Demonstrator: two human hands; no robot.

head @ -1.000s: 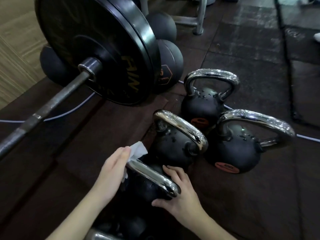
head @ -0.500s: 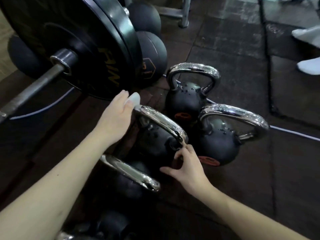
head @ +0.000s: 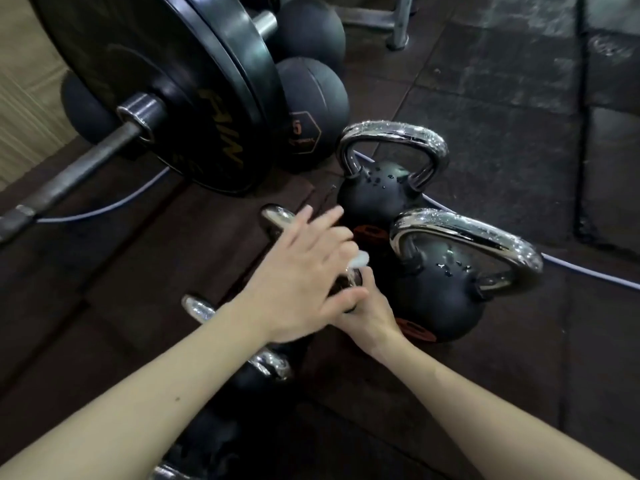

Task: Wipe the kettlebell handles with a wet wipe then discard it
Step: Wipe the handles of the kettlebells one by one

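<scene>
Several black kettlebells with chrome handles stand on the dark floor. My left hand (head: pixel 304 275) lies over the handle of the middle kettlebell (head: pixel 277 216), pressing a white wet wipe (head: pixel 360 260) that peeks out at my fingertips. My right hand (head: pixel 367 311) grips the near end of that same handle, partly under my left hand. The far kettlebell (head: pixel 381 192) and the right kettlebell (head: pixel 446 292) have wet, beaded handles. A nearer kettlebell handle (head: pixel 270 365) shows under my left forearm.
A barbell (head: pixel 86 157) with a big black plate (head: pixel 180 98) stands at the left. Medicine balls (head: pixel 315 98) sit behind it. A pale cable (head: pixel 588 275) runs across the rubber floor tiles. A metal frame leg (head: pixel 401 19) rises at the back.
My left hand slid with the wipe from the far end of the middle kettlebell's handle toward its near end, meeting my right hand. A second earlier it was on the nearer kettlebell's handle.
</scene>
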